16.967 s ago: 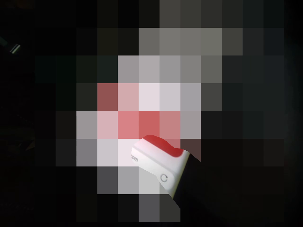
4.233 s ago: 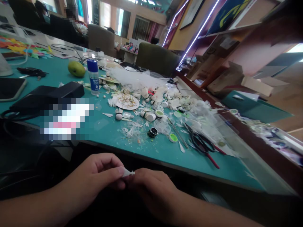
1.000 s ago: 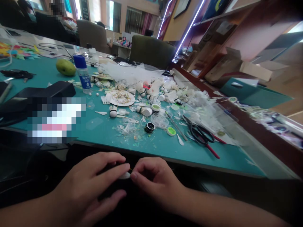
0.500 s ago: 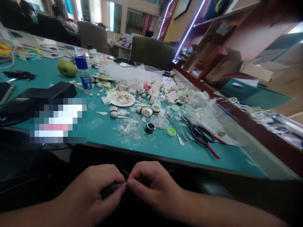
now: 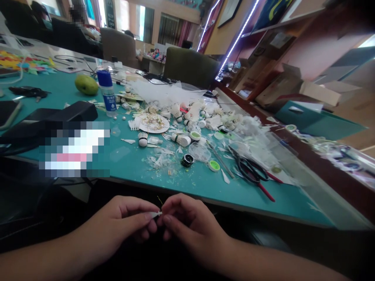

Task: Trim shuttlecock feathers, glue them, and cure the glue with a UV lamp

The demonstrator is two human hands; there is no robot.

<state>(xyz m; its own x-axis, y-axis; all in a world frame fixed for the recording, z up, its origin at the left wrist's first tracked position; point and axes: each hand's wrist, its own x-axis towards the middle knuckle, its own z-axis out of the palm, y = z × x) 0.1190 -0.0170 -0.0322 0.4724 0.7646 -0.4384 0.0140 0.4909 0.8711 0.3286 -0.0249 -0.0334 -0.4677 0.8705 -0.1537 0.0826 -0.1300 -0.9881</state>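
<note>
My left hand (image 5: 129,220) is closed, pinching a small cut white feather (image 5: 154,214) between thumb and fingers, its narrow stem end pointing right. Right beside that stem, my right hand (image 5: 190,226) has thumb and forefinger drawn together. A thin gold wire (image 5: 159,200) sticks up by the right fingertips and seems to be held there; its lower end is hidden. Both hands are in front of the table edge, over a dark lap. On the green tabletop beyond lie a shuttlecock (image 5: 143,139), several more feather pieces and a white plate (image 5: 158,128) with gold-coloured bits.
Black-handled scissors (image 5: 249,168) and red-handled pliers (image 5: 267,192) lie at the right. A glue bottle (image 5: 108,97), a green mango (image 5: 86,85) and a lit, blurred-out screen (image 5: 73,150) are on the left. An open black jar (image 5: 187,160) and a green-filled lid (image 5: 214,166) sit mid-table.
My left thumb and fingers have shifted, so more of the feather shows. The gold wire now stands more upright. Both hands have risen slightly, and the view has moved a little.
</note>
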